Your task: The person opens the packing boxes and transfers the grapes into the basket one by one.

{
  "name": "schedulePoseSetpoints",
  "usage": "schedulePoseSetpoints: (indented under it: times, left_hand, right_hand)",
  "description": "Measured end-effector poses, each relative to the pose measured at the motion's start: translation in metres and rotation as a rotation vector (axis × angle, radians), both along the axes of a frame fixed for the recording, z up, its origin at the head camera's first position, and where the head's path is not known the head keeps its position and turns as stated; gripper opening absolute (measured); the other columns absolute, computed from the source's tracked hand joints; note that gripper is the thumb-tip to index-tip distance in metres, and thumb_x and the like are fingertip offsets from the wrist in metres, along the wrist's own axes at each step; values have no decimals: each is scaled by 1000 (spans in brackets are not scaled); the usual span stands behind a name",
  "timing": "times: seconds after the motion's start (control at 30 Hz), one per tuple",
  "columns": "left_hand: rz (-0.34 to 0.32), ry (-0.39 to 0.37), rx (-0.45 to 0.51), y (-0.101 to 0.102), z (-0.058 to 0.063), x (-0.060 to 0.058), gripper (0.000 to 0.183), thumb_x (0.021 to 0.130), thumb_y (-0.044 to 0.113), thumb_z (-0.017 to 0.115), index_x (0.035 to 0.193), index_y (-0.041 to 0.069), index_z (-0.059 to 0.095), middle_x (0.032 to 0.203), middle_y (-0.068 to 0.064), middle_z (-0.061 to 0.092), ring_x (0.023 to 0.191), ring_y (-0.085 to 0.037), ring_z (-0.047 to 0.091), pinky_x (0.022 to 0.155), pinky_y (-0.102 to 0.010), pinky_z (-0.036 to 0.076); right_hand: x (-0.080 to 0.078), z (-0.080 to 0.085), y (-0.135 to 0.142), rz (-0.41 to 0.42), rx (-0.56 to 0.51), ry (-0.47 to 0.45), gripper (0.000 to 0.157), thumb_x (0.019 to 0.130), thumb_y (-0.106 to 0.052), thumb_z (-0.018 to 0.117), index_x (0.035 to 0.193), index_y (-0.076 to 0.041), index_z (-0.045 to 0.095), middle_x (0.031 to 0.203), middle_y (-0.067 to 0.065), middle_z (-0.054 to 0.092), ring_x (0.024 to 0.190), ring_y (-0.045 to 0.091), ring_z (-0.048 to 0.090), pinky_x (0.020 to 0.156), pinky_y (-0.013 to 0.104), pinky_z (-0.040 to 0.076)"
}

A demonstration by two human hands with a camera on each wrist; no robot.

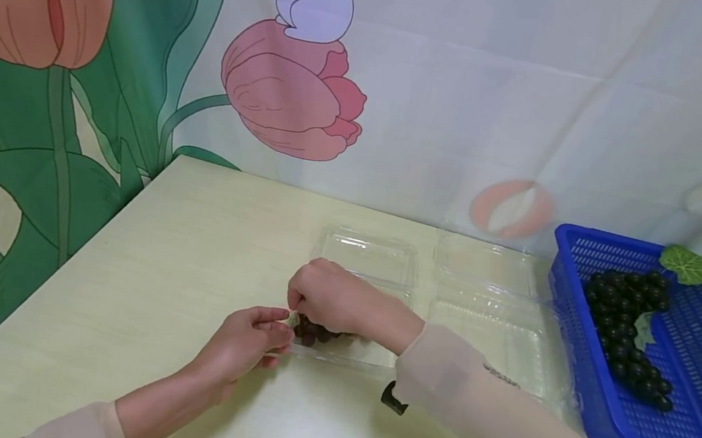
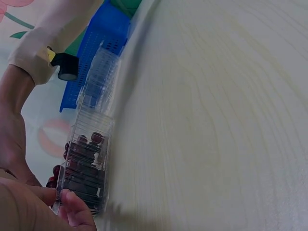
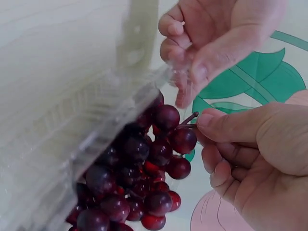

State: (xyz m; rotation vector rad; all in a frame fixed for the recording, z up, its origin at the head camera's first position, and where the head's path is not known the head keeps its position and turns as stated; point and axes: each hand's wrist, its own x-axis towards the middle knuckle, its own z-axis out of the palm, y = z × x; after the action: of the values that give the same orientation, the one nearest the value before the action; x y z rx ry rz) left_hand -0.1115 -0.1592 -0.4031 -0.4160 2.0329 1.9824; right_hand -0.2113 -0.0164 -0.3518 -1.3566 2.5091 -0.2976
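Observation:
A bunch of dark red grapes [image 3: 137,192] lies in a clear plastic clamshell box [image 2: 96,125], its lid [image 1: 369,255] folded back. My right hand [image 1: 337,295] reaches over the box from the right. In the right wrist view, its thumb and fingers pinch the short stem [image 3: 190,119] at the end of the bunch. At the box's left end, my left hand [image 1: 241,341] pinches the plastic rim between thumb and fingers. The right forearm and hand hide part of the box and grapes in the head view.
A second open clear box [image 1: 501,342] stands to the right. Beyond it, a blue plastic basket [image 1: 612,431] holds a bunch of black grapes [image 1: 624,321] and a green leaf [image 1: 687,265]. A printed cloth [image 1: 432,111] hangs behind the pale wooden table [image 1: 188,242].

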Motion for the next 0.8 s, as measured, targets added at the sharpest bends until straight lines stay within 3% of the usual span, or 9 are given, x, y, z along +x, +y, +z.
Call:
schedulePoseSetpoints:
  times: [0.27,0.8]
  left_hand:
    - [0,-2,-5,0,0,0,42,101,5,63,140,-7,53,113,-13,64,93,-22,65,78,-32,57]
    - [9,-11,-4,1,0,-1,41,101,3,63,139,-8,54,112,-14,65,91,-20,65,78,-32,57]
  right_hand:
    - [-2,3,9,-19,-47,-17,15,98,0,67,94,-5,80,94,2,77,91,14,69,87,26,57]
    - [-5,8,32,27,-203,-31,15,97,2,67,90,-7,77,90,0,75,83,11,67,79,21,56]
